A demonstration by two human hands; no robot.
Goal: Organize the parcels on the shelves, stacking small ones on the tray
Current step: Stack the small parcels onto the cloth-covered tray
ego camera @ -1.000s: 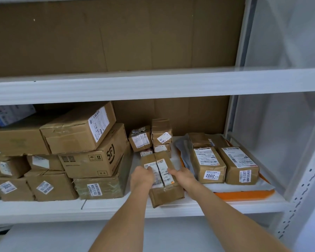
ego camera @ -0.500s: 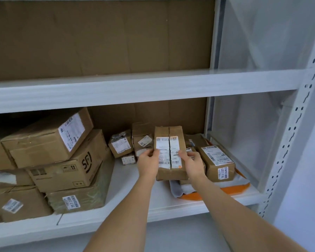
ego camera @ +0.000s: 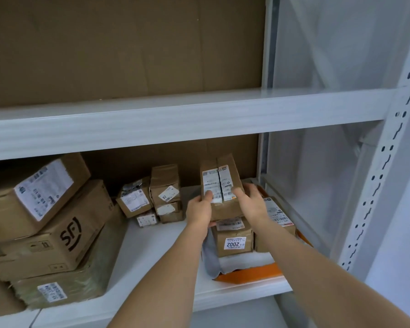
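Observation:
A small brown parcel [ego camera: 223,166] with a split white label is held between both hands, tilted up over the parcels on the orange tray [ego camera: 251,275]. My left hand [ego camera: 199,210] grips its left side, thumb on the label. My right hand [ego camera: 251,202] grips its right side. Under it on the tray sits a box labelled 2002 [ego camera: 233,242], with another labelled box [ego camera: 279,216] to its right. A grey and white mailer [ego camera: 211,256] lies beneath them.
Several small parcels [ego camera: 152,197] stand at the back of the lower shelf [ego camera: 152,256]. Large cartons, one marked SF [ego camera: 64,235], are stacked on the left. The upper shelf [ego camera: 175,114] is bare. A white perforated upright [ego camera: 388,162] stands on the right.
Both hands lifted the parcel from the shelf front and carried it rightward over the boxes on the tray. The view has shifted right and closer.

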